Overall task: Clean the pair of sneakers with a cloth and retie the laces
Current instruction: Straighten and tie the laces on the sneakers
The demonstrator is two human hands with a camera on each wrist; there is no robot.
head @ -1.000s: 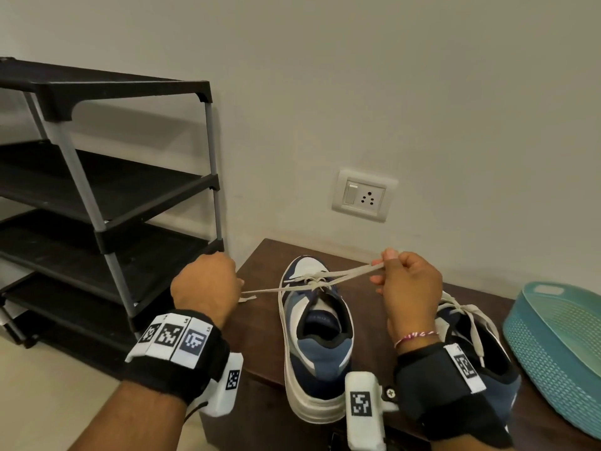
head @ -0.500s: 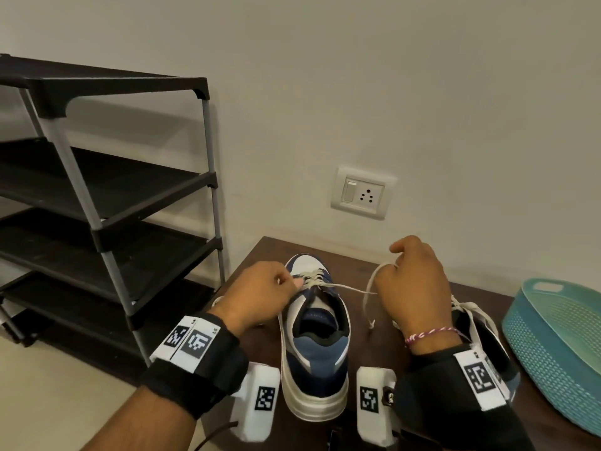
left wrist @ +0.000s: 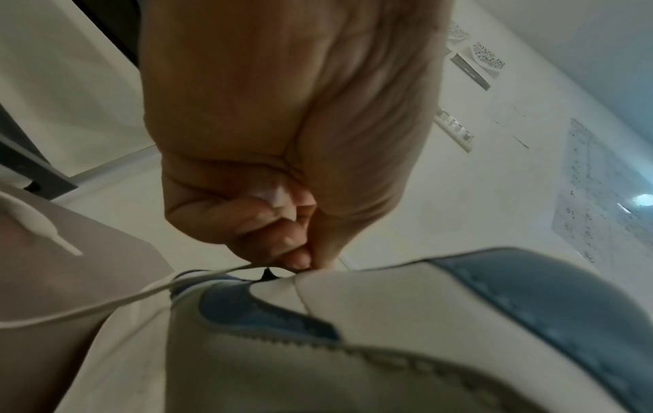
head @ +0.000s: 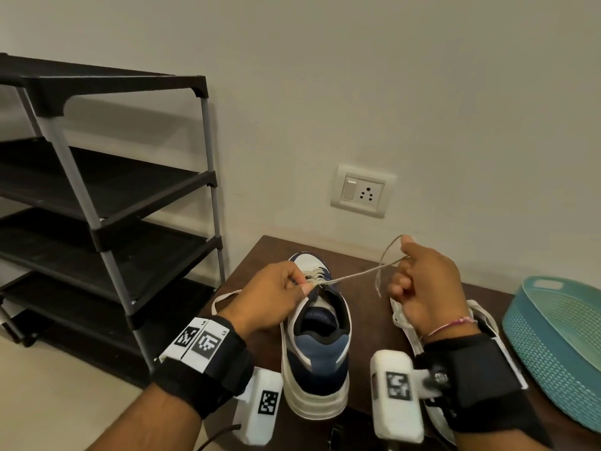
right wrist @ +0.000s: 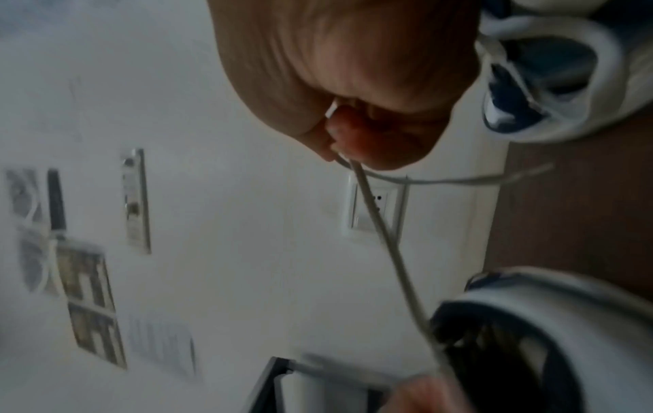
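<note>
Two sneakers sit on a dark brown tabletop (head: 367,323) against the wall. Nearest the left edge is the blue and white sneaker (head: 317,346), heel toward the near side, toe toward the wall. Its lace (head: 353,275) runs taut from the eyelets up and to the right. The left hand (head: 270,301) is down at the top of the tongue, thumb and curled fingers (left wrist: 282,246) pinching the lace where it crosses; a loose end of that lace loops off to the left over the tabletop edge. The right hand (head: 426,288) is raised to the right of the shoe, fingers closed around the other end of the lace, with a short tail hanging down from the grip. The second sneaker (head: 409,320) lies just behind that hand and wrist, mostly hidden, its laces loose. At the far right of the tabletop rests a teal basket (head: 559,340). A white switch and socket plate (head: 362,191) is on the wall beyond, and a black shoe rack (head: 107,190) stands on the floor to the left
</note>
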